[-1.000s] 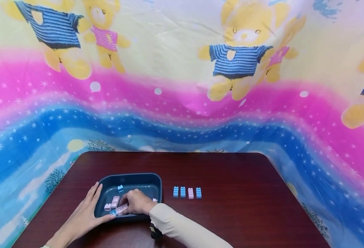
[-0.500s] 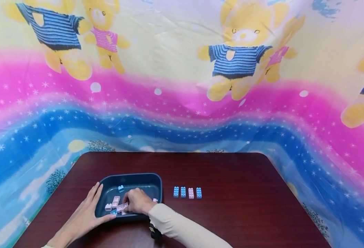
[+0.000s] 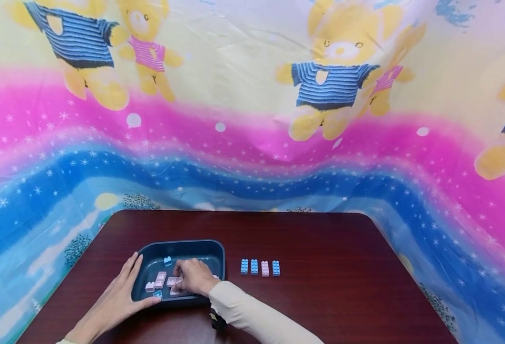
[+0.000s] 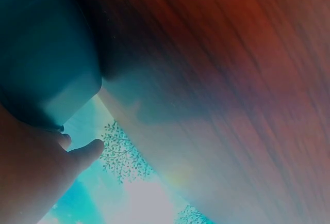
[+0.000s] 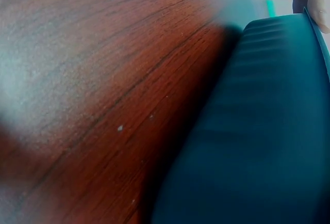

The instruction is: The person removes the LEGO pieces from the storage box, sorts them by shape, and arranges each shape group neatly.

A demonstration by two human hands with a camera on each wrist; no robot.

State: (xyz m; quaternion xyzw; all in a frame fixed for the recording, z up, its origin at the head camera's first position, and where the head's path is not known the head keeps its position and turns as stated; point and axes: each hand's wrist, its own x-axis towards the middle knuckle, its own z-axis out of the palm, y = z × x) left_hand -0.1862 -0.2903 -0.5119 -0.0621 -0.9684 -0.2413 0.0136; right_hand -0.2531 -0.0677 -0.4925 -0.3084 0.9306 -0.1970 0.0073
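Note:
A dark teal tray (image 3: 184, 245) holds several small pink and blue building bricks. My left hand (image 3: 115, 298) lies around its near left corner, fingers straight along the outer side and thumb on the near rim. In the left wrist view, that hand (image 4: 36, 167) is against the tray's wall (image 4: 51, 48). Inside the tray my right hand (image 3: 195, 278) reaches down with bent fingers and pinches a pink brick (image 3: 172, 282); its fingertips are partly hidden. Another pink brick (image 3: 176, 291) lies right under them. The right wrist view shows the tray's outer wall (image 5: 258, 115), not the fingers.
Right of the tray, several studded bricks stand in a row on the dark red table (image 3: 342, 286): blue bricks (image 3: 244, 266) and a pink brick (image 3: 265, 268). A blue brick (image 3: 168, 261) lies at the tray's far side. A bear-print curtain (image 3: 235, 95) hangs behind the table.
The pink bricks under my right fingers have slid right, away from the blue brick at the near rim, and now lie apart. My left hand and the row of bricks have not moved.

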